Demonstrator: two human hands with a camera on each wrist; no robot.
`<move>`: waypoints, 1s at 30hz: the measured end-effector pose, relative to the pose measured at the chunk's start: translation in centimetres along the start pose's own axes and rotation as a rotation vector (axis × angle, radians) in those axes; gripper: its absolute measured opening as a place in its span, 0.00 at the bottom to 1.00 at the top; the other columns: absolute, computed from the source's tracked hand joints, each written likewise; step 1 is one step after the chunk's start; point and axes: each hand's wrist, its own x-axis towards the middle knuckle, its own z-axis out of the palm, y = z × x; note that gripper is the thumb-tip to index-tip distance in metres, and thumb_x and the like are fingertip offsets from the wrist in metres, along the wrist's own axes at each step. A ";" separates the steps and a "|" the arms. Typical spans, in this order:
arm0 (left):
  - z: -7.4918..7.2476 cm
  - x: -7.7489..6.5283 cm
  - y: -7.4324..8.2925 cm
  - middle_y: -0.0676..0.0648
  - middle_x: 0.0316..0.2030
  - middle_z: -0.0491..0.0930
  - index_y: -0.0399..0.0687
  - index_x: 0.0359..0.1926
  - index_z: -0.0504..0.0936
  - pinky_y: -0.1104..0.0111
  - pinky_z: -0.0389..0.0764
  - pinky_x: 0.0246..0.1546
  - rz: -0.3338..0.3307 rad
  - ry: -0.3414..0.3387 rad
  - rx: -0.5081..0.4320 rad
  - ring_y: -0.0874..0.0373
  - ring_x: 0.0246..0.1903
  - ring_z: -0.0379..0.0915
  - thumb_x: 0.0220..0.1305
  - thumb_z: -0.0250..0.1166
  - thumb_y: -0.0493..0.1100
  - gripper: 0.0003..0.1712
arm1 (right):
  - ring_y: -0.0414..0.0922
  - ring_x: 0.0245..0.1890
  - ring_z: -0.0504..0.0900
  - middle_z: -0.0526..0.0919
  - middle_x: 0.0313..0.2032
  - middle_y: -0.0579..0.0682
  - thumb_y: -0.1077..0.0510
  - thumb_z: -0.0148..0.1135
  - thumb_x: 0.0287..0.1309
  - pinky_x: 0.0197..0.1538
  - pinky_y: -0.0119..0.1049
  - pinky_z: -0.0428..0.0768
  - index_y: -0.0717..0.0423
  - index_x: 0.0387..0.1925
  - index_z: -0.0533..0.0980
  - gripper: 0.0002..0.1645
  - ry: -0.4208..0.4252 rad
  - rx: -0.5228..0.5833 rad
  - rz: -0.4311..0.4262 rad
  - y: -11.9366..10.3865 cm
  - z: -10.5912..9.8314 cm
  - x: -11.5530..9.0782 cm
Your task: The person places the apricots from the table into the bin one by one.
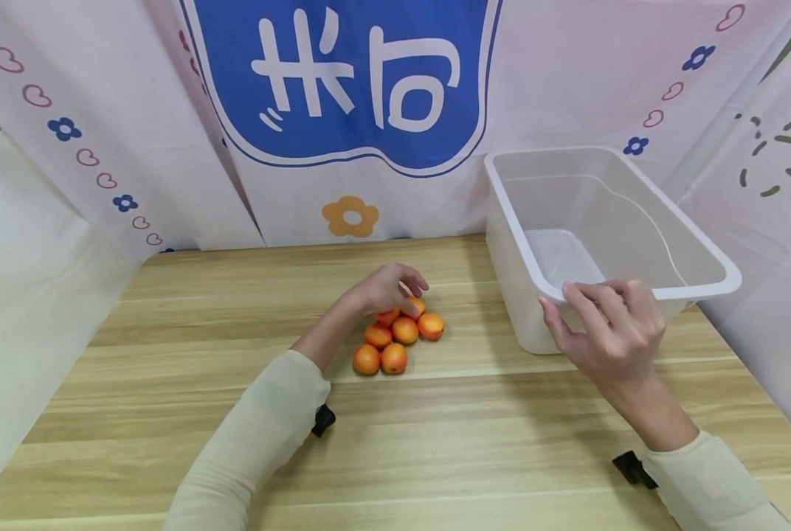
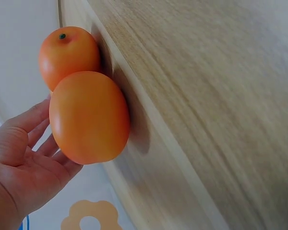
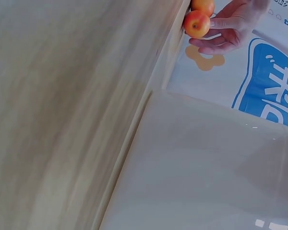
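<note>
In the head view, several glossy orange-red fruits (image 1: 405, 330) lie in a close cluster on the wooden table. My left hand (image 1: 390, 287) reaches over the far side of the cluster, fingers loosely bent and parted, thumb at one fruit. The left wrist view shows two fruits (image 2: 90, 120), one with a small green stem end, in front of the left hand (image 2: 31, 163) and covering some fingertips. At the right, my right hand (image 1: 611, 332) grips the near-left corner of a white plastic bin (image 1: 511, 273), fingers over the rim and thumb outside.
The bin stands upright at the table's back right, its floor bare where it shows. Behind the wooden table (image 1: 190, 398) hangs a white cloth (image 1: 429, 206) with a blue sign and flower prints. More white cloth hangs at both sides.
</note>
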 end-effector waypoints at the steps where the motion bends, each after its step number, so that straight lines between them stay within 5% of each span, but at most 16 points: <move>1: 0.0 0.0 0.0 0.36 0.48 0.84 0.29 0.57 0.80 0.60 0.84 0.55 -0.002 -0.002 0.001 0.41 0.48 0.84 0.59 0.73 0.25 0.24 | 0.64 0.20 0.69 0.81 0.20 0.58 0.48 0.70 0.64 0.21 0.59 0.64 0.65 0.22 0.82 0.24 0.001 -0.004 0.001 -0.1 0.0 0.1; 12: 0.0 0.1 0.1 0.37 0.48 0.85 0.31 0.57 0.81 0.61 0.83 0.53 -0.015 -0.019 0.025 0.43 0.47 0.83 0.60 0.74 0.27 0.24 | 0.60 0.18 0.76 0.86 0.22 0.54 0.49 0.70 0.65 0.17 0.55 0.70 0.62 0.25 0.86 0.20 0.009 -0.094 -0.074 -0.1 -0.4 0.2; 30: 0.1 0.0 0.3 0.38 0.47 0.86 0.31 0.56 0.82 0.64 0.84 0.50 -0.005 -0.013 0.049 0.46 0.46 0.83 0.60 0.74 0.28 0.23 | 0.63 0.18 0.70 0.83 0.22 0.56 0.46 0.64 0.71 0.19 0.58 0.66 0.63 0.24 0.84 0.27 -0.040 -0.053 -0.024 0.2 -0.3 0.0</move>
